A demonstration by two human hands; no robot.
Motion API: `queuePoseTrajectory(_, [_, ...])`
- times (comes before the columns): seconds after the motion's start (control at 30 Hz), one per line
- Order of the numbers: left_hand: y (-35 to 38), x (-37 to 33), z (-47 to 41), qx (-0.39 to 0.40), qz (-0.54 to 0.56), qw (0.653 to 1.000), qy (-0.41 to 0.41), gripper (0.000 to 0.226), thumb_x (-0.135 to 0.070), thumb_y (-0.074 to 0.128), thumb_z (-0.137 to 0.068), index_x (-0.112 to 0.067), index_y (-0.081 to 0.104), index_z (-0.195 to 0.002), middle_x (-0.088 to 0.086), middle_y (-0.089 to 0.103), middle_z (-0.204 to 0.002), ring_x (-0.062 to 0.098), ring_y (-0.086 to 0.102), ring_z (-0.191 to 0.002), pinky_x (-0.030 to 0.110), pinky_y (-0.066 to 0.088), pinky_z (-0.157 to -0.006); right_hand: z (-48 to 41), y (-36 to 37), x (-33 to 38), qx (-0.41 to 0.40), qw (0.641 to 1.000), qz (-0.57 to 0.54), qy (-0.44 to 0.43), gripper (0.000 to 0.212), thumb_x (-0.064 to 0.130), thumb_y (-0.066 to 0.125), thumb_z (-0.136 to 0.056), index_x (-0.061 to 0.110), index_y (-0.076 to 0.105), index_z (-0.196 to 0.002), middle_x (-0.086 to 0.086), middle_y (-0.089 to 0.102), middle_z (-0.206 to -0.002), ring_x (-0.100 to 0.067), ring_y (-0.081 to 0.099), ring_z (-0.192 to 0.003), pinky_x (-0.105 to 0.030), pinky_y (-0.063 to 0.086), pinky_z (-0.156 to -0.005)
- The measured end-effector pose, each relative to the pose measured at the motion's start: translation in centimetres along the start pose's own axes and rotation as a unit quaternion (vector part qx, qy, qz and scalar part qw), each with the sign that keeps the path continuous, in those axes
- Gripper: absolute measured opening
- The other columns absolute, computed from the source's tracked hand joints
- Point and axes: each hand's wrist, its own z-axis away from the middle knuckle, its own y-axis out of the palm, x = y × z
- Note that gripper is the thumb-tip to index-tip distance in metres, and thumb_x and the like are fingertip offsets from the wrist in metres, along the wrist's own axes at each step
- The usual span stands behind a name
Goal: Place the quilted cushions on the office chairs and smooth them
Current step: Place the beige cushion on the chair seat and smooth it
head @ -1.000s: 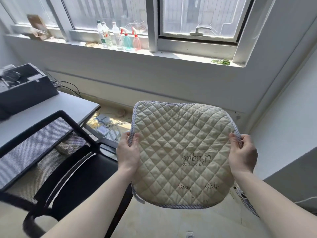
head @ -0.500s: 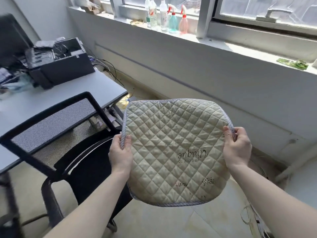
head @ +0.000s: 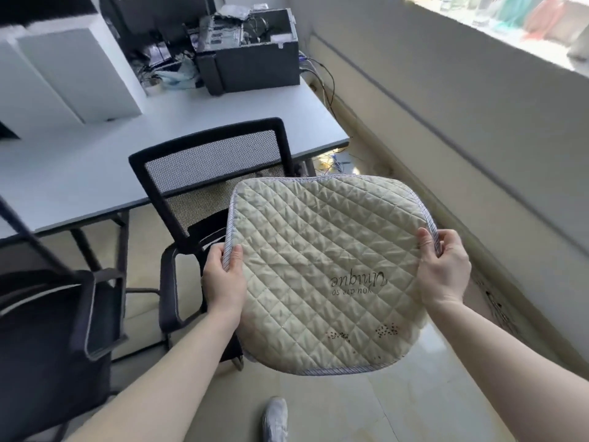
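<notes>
In mid-air ahead of two chairs: one cushion (head: 322,269), left hand (head: 224,277) and right hand (head: 444,271) each clamped on a side edge. Mesh chair (head: 210,161) at bench (head: 95,173); second chair (head: 54,317) at left.

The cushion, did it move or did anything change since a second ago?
The view swung left, from the window toward the desk, so the mesh-backed chair now sits just behind the cushion, which was carried along toward it. Unchanged: the left hand and right hand still grip its side edges, nothing let go.
</notes>
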Motion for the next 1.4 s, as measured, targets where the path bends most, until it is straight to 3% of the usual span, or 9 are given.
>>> queuePoseTrajectory(0.2, [-2.7,5.8,-2.8,-0.081,-0.041,0.995,-0.045,0.021,-0.040,0.054,-0.096,-0.020,0.058,-0.090,-0.009,0.057,-0.071,0.008,0.051,-0.063,0.025,0.035,-0.054,0.7,9.0,1.2,0.083,0.996,-0.012,-0.028,0.032,0.051,0.056,-0.093,0.019,0.053,-0.087,0.008,0.053,-0.070,-0.022,0.051,-0.071,-0.033,0.035,-0.065])
queuePoseTrajectory(0.33, [-3.3,10.3,-5.0,-0.094,-0.028,0.993,-0.069,0.021,-0.033,0.055,-0.097,-0.013,0.059,-0.093,-0.003,0.060,-0.076,0.019,0.054,-0.071,0.031,0.039,-0.063,1.4,14.6,0.6,0.129,0.991,-0.008,-0.033,0.034,0.050,0.055,-0.094,0.017,0.053,-0.089,0.000,0.058,-0.080,-0.023,0.052,-0.074,-0.034,0.038,-0.067])
queuePoseTrajectory(0.53, [-2.9,16.5,-8.4,-0.125,-0.049,0.987,-0.094,0.018,-0.033,0.057,-0.095,-0.015,0.060,-0.093,-0.001,0.066,-0.083,0.021,0.058,-0.076,0.031,0.043,-0.068,2.3,21.9,-1.0,0.161,0.986,0.018,-0.034,0.035,0.047,0.055,-0.095,0.013,0.054,-0.089,0.013,0.048,-0.070,-0.019,0.047,-0.070,-0.031,0.031,-0.065])
queuePoseTrajectory(0.77, [-0.5,24.0,-10.9,-0.116,-0.073,0.985,-0.109,0.020,-0.036,0.053,-0.096,-0.020,0.054,-0.084,-0.009,0.054,-0.064,0.009,0.050,-0.061,0.032,0.039,-0.057,3.4,29.1,-5.5,0.171,0.983,0.061,-0.035,0.040,0.057,0.047,-0.094,0.017,0.048,-0.087,0.003,0.051,-0.070,-0.029,0.051,-0.074,-0.038,0.038,-0.065])
queuePoseTrajectory(1.03, [2.4,30.9,-13.2,-0.090,-0.103,0.982,-0.130,0.023,-0.037,0.051,-0.098,-0.018,0.053,-0.086,-0.006,0.056,-0.069,0.016,0.052,-0.066,0.034,0.041,-0.063,4.9,35.8,-11.5,0.167,0.983,0.071,-0.037,0.035,0.053,0.047,-0.096,0.022,0.044,-0.081,0.010,0.050,-0.067,-0.004,0.044,-0.060,-0.032,0.028,-0.052])
queuePoseTrajectory(1.23, [3.8,35.1,-13.7,-0.059,-0.104,0.983,-0.137,0.023,-0.035,0.050,-0.098,-0.017,0.050,-0.084,-0.006,0.055,-0.069,0.011,0.050,-0.063,0.027,0.038,-0.056,5.6,37.7,-16.0,0.176,0.973,0.149,0.017,0.038,0.060,0.042,-0.095,0.023,0.044,-0.086,0.012,0.050,-0.065,-0.028,0.047,-0.066,-0.035,0.034,-0.061])
queuePoseTrajectory(1.4, [4.5,38.1,-13.3,-0.030,-0.124,0.977,-0.169,0.022,-0.036,0.049,-0.098,-0.016,0.050,-0.089,0.001,0.057,-0.074,0.029,0.054,-0.072,0.036,0.043,-0.063,5.5,38.5,-18.5,0.179,0.960,0.210,0.035,0.038,0.064,0.038,-0.093,0.026,0.041,-0.089,0.005,0.051,-0.067,-0.029,0.049,-0.069,-0.037,0.038,-0.064])
